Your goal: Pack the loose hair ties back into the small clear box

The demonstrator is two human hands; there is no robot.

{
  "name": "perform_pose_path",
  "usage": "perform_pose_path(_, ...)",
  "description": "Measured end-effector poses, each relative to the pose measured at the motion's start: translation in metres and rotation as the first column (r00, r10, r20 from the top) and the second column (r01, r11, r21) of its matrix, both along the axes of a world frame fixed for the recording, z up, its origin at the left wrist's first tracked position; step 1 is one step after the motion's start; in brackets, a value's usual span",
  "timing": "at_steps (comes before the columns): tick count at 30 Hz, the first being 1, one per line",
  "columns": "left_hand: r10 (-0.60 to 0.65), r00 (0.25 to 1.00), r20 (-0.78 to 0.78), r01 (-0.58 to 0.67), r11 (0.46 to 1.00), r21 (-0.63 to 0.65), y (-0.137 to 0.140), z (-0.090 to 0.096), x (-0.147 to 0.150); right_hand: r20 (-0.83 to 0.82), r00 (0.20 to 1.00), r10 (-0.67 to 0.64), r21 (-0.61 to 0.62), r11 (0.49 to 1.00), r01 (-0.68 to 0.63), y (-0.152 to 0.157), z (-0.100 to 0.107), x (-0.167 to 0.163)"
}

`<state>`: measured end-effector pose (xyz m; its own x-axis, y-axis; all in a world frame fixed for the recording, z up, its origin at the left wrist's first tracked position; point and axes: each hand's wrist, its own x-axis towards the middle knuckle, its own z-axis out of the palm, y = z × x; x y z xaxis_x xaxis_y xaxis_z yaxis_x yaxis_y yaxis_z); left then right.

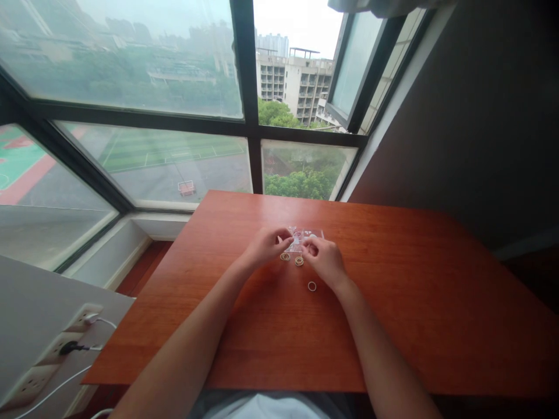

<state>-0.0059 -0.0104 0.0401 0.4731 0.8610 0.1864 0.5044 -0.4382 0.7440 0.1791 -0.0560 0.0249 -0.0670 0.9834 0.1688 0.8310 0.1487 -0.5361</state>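
A small clear plastic box (322, 234) with compartments and small pale items in it lies on the wooden table in front of me. My left hand (268, 245) is at its left side, thumb and fingers drawn together in a pinch. On the opposite side, my right hand (325, 259) also pinches, covering part of the box's near right corner. Whatever either pinch holds is too small or hidden to make out. Just below the box lie pale rings (285, 256) beneath my left fingertips and a second cluster of rings (299, 261) between the hands. A single ring (311, 286) lies closer to me.
The reddish-brown table (419, 302) stretches wide to the right. Beyond its far edge stands a dark-framed window (248, 125), with one pane swung outward. Wall sockets (56, 349) with plugged-in cables are low on the left. A dark wall (458, 128) rises at the right.
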Motion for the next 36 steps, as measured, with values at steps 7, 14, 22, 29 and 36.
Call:
perform_pose_path(7,-0.057,0.998,-0.003,0.057,0.998,-0.010,-0.006,-0.004,0.009,-0.056,0.994,-0.093,0.112,0.989,0.099,0.001,-0.005,0.004)
perform_pose_path(14,-0.069,0.997,0.038,0.070,0.997,-0.020,-0.005,-0.007,0.014,0.014,0.997,-0.070,0.106,0.992,0.068,-0.001,-0.002,-0.001)
perform_pose_path(22,-0.037,0.999,0.009,0.037,0.999,0.029,-0.005,-0.007,0.011,0.037,0.996,-0.081,0.107,0.991,0.077,-0.001,0.000,0.002)
perform_pose_path(29,0.026,1.000,0.007,-0.026,0.996,0.084,0.001,-0.010,0.003,0.101,0.987,-0.124,-0.010,0.992,0.125,0.003,-0.001,0.013)
perform_pose_path(36,0.127,0.958,-0.258,-0.054,0.961,0.272,-0.008,0.000,0.011,0.181,0.982,-0.058,-0.103,0.992,0.077,0.000,0.001,0.004)
